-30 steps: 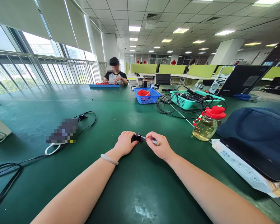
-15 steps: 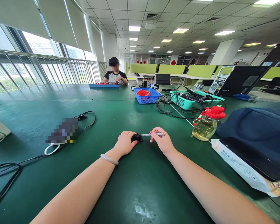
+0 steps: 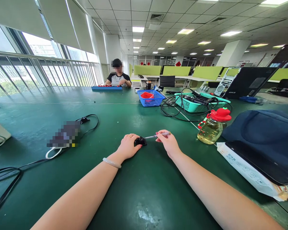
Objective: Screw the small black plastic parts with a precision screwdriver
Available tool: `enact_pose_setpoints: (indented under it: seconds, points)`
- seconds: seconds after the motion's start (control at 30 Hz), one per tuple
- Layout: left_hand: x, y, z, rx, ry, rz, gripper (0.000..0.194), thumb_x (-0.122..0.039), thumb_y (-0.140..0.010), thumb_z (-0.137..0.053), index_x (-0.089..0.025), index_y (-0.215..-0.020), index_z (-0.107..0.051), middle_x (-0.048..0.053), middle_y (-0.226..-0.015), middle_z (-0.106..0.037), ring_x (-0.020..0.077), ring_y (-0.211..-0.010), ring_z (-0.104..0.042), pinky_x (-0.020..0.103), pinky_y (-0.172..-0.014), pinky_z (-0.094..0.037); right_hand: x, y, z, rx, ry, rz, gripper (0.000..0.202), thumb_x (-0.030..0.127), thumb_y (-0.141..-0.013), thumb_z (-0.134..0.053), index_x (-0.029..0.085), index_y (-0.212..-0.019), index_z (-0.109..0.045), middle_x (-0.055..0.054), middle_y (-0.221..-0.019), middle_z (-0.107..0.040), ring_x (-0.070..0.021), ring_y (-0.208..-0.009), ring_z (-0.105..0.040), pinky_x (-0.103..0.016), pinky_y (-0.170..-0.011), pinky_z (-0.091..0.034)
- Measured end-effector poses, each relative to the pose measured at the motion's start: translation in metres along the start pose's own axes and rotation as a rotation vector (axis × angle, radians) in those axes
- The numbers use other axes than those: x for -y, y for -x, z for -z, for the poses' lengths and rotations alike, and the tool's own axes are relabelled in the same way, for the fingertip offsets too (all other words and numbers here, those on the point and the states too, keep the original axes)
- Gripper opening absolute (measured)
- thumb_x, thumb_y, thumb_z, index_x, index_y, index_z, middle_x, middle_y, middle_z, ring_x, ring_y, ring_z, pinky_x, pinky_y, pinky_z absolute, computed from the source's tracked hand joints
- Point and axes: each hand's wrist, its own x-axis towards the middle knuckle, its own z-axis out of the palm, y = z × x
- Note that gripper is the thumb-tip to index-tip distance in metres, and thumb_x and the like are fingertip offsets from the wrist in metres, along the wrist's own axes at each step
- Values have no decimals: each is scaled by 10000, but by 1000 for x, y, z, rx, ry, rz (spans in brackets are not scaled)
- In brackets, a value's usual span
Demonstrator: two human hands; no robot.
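Observation:
On the green table [image 3: 144,185], my left hand [image 3: 129,146] is closed around a small black part [image 3: 141,141] and steadies it on the surface. What exactly this part is, I cannot make out. My right hand [image 3: 168,143] pinches the clear handle of a thin screwdriver [image 3: 162,134]. Its metal shaft points left and slopes down a little, with the tip at the top of the black part. Whether the tip sits in a screw is too small to tell.
Right of my arm stand a red-lidded bottle [image 3: 212,127], a dark blue bag [image 3: 264,137] and a black phone [image 3: 261,163] on a white packet. Farther back are a blue basket [image 3: 150,101] and a teal basket [image 3: 194,108] with cables. A person [image 3: 118,76] sits opposite.
The screwdriver's handle end has risen, so the shaft now tilts more steeply toward the black part. My right hand has shifted slightly; my left hand keeps its hold.

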Motion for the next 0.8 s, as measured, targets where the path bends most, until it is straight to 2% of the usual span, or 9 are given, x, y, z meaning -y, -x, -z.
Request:
enact_pose_setpoints:
  seconds: [0.23,0.43,0.7,0.8]
  points:
    - [0,0,1,-10,10,2,339,-327,-829,-652,-243,-1158,-652,72,-1287,-623,298,-1232,-523,468,-1099,-405,-1,-2,0,-21,-96,18,595,520,-524,-880,233,-922,-543,26,-737,-673,-183,-660,-698,-392,-751,-590]
    - [0,0,2,8,10,5,351,-327,-832,-651,-245,-1173,-659,72,-1307,-614,298,-1233,-523,468,-1105,-402,-1,0,0,-7,-18,117,658,478,-613,-841,246,-1102,-468,25,-801,-689,-197,-712,-707,-439,-844,-574]
    - [-1,0,3,20,-2,-1,365,-334,-847,-642,-237,-1199,-655,80,-1314,-609,302,-1240,-510,467,-1100,-403,-3,-1,1,8,-2,56,575,554,-693,-744,241,-1109,-498,11,-879,-674,-150,-624,-658,-394,-735,-587]
    - [-1,0,3,20,2,1,361,-328,-846,-643,-239,-1196,-654,78,-1313,-609,303,-1241,-509,473,-1096,-406,-5,-4,4,-12,56,25,502,553,-725,-711,239,-1075,-534,23,-830,-662,-149,-630,-654,-376,-729,-573]
